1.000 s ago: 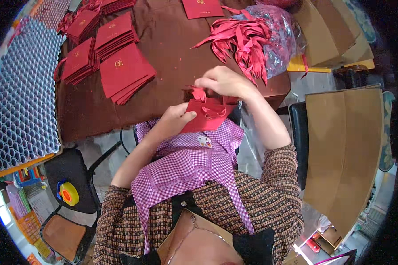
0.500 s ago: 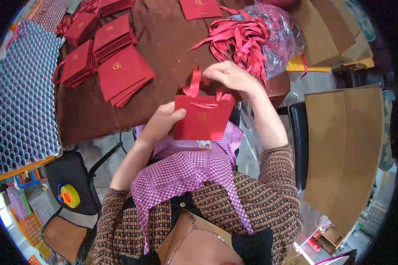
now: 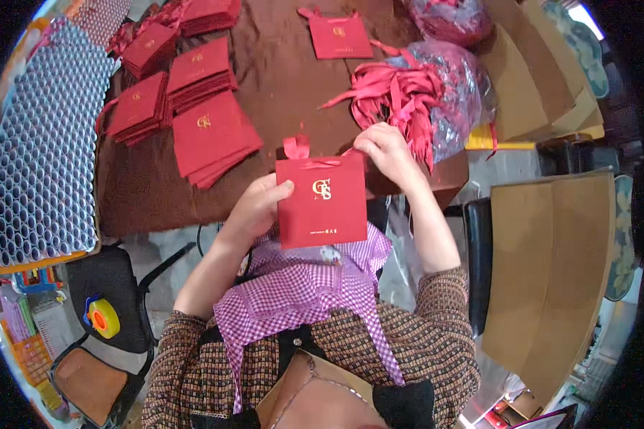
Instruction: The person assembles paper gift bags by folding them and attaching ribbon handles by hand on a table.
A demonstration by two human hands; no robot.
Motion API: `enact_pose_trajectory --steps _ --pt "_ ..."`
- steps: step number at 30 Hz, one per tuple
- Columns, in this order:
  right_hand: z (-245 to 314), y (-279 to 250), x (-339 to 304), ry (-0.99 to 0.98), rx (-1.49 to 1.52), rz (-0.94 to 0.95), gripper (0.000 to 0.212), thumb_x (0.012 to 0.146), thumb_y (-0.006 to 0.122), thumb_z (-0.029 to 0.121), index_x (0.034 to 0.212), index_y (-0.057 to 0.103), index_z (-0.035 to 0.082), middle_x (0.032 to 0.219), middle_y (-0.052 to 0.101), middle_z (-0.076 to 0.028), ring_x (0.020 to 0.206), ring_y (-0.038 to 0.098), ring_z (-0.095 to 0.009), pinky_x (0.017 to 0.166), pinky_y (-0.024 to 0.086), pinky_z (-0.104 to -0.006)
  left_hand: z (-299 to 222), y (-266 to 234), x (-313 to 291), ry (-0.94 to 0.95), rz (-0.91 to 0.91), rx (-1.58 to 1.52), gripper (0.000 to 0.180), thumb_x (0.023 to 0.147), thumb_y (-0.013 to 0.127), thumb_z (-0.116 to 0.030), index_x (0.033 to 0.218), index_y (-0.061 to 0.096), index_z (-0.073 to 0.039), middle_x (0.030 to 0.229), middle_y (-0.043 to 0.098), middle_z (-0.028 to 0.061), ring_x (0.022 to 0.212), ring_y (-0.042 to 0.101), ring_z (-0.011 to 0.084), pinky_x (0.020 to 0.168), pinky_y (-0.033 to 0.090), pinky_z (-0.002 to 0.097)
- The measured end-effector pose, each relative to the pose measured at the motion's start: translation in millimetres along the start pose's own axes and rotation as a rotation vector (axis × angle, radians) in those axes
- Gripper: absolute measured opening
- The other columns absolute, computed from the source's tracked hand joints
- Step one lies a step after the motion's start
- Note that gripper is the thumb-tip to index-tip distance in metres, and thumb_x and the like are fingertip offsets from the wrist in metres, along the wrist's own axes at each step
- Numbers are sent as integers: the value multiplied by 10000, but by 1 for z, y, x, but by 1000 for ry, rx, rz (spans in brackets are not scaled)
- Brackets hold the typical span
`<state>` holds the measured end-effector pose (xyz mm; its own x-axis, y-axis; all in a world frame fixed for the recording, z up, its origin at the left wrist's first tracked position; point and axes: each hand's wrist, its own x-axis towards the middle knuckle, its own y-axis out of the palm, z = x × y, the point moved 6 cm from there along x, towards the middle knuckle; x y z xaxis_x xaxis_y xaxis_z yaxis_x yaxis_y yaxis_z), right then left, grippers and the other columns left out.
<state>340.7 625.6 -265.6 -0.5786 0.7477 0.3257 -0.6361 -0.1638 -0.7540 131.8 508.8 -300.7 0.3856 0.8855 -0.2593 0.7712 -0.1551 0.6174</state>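
Note:
A small red paper gift bag (image 3: 323,214) with a gold emblem is held upright in front of my apron. My left hand (image 3: 256,204) grips its left edge, thumb on the front face. Red ribbon (image 3: 296,148) stands up from the bag's top left, and more ribbon lies across the top edge. At the upper right corner, the fingers of my right hand (image 3: 385,150) are pinched on the ribbon there. Just beyond that hand lies a heap of loose red ribbons (image 3: 397,89) beside clear plastic wrapping (image 3: 461,93).
Stacks of flat red bags (image 3: 211,136) cover the left of the brown-clothed table (image 3: 147,196). Another red bag (image 3: 340,37) lies at the far side. Cardboard boxes (image 3: 551,279) stand to the right, a chair with a tape roll (image 3: 104,318) to the left.
My right hand has come down from above the bag to its upper right corner and closed on ribbon. The bag's front now faces up more squarely. The view has shifted slightly.

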Motion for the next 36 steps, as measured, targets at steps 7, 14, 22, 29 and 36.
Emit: enact_pose_trajectory --steps 7,14,22,29,36 --pt "125 10 3 -329 -385 398 722 771 628 420 1395 397 140 1432 393 -127 1348 323 -334 1048 299 -523 -31 -11 31 244 -118 -148 319 950 451 -86 1226 490 69 1230 559 152 1117 552 230 976 434 369" --pt "113 14 49 -472 -611 288 568 792 535 166 1344 440 70 1381 448 -139 1270 431 -312 1010 352 -494 -66 -21 48 393 -119 -331 352 968 432 -103 1291 419 35 1299 506 146 1185 507 265 1024 403 431" --pt "76 -45 140 -412 -629 -87 570 701 539 -44 1265 513 33 1272 551 -165 1190 524 -306 987 401 -426 -66 -17 43 351 -66 -268 332 992 430 -170 1259 437 26 1226 544 178 1027 592 245 848 510 378" --pt "-78 -15 209 4 -847 -193 553 810 470 -1 1353 437 99 1420 420 -133 1334 364 -303 1026 335 -527 -51 2 8 137 -121 341 215 952 456 -60 1110 565 36 1028 651 136 916 639 193 801 524 316" --pt "-150 58 215 128 -581 326 643 873 571 394 1393 372 72 1465 348 -142 1359 309 -323 1060 288 -515 -108 -21 -51 362 -285 765 147 891 518 -5 980 628 39 948 669 90 860 637 153 789 509 281"
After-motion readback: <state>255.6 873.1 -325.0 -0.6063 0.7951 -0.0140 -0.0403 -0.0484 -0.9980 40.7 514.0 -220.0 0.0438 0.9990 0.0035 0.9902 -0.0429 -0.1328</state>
